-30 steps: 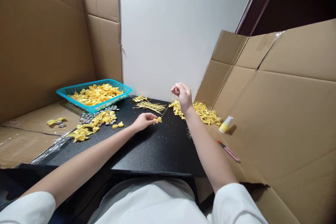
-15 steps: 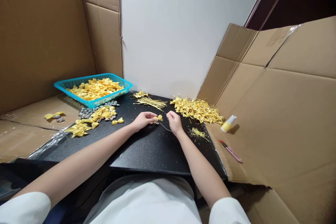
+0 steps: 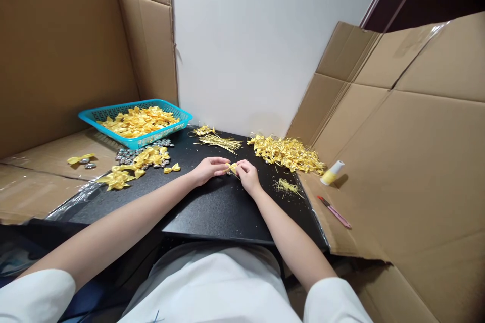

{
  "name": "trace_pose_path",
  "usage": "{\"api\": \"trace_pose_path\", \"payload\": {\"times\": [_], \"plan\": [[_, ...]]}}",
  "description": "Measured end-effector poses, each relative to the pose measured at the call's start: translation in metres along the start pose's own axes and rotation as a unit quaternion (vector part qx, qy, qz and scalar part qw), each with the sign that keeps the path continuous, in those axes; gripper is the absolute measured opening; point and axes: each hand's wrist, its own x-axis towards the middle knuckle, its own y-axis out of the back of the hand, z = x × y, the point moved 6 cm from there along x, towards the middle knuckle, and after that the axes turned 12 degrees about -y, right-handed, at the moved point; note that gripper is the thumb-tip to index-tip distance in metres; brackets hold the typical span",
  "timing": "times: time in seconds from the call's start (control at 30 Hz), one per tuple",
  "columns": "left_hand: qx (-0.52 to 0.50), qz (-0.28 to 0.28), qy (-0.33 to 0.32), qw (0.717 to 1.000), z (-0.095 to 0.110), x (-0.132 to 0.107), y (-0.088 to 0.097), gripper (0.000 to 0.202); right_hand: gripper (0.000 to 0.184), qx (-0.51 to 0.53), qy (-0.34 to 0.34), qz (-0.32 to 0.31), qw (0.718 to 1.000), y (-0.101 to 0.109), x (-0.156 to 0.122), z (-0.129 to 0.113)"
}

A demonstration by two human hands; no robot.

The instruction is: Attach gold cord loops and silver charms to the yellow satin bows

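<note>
Viewed from above, with the turquoise basket [image 3: 133,143] as landmark. To the right of the basket and nearer to the wearer, over the black desk [image 3: 220,217]: a small yellow bow [image 3: 233,167], held between two grips. At its left end, the left grip [image 3: 207,170], with thumb and fingers pinched on the ribbon. At its right end, the right grip [image 3: 248,175], likewise closed on the ribbon; beside these fingertips, a thin strand, too fine and too covered to trace.

Inside the basket: a heap of yellow bows [image 3: 141,120]. Just in front of the basket: silvery beads [image 3: 123,155], partly overlaid by loose yellow bows [image 3: 155,155], with larger ribbon pieces [image 3: 115,179] farther forward. In front of the basket's right end, just apart from that pile: a single bow [image 3: 172,168].

Just right of the basket: a small cluster of yellow pieces [image 3: 204,130] and, in front of it, a bundle of gold strands [image 3: 222,142]. Farther right of the basket: a broad mound of strand-tied bows [image 3: 286,154], with yellow clippings [image 3: 287,186] on its near side. Well apart from the basket, at far right on cardboard [image 3: 397,161]: a white-and-yellow cone [image 3: 331,173] and, nearer to the wearer, a pink-handled tool [image 3: 335,211] with a red tip.
</note>
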Motion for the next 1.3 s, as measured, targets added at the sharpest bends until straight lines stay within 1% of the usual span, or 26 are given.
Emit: {"api": "trace_pose_path", "payload": {"times": [0.3, 0.6, 0.9, 1.3], "plan": [[0.007, 0.005, -0.023, 1.0, 0.003, -0.001, 0.001, 0.051, 0.026, -0.021, 0.051, 0.007, 0.998, 0.0, -0.007, -0.01], [0.031, 0.002, -0.056, 0.998, 0.005, -0.002, 0.0, 0.051, 0.024, -0.048, 0.089, 0.035, 0.994, 0.0, -0.008, -0.013], [0.034, -0.002, -0.082, 0.996, 0.008, -0.001, -0.002, 0.042, 0.026, -0.065, 0.109, 0.046, 0.991, -0.001, -0.009, -0.014], [0.046, 0.0, -0.108, 0.993, 0.011, -0.002, -0.004, 0.043, 0.025, -0.075, 0.119, 0.057, 0.988, -0.002, -0.009, -0.012]]}}
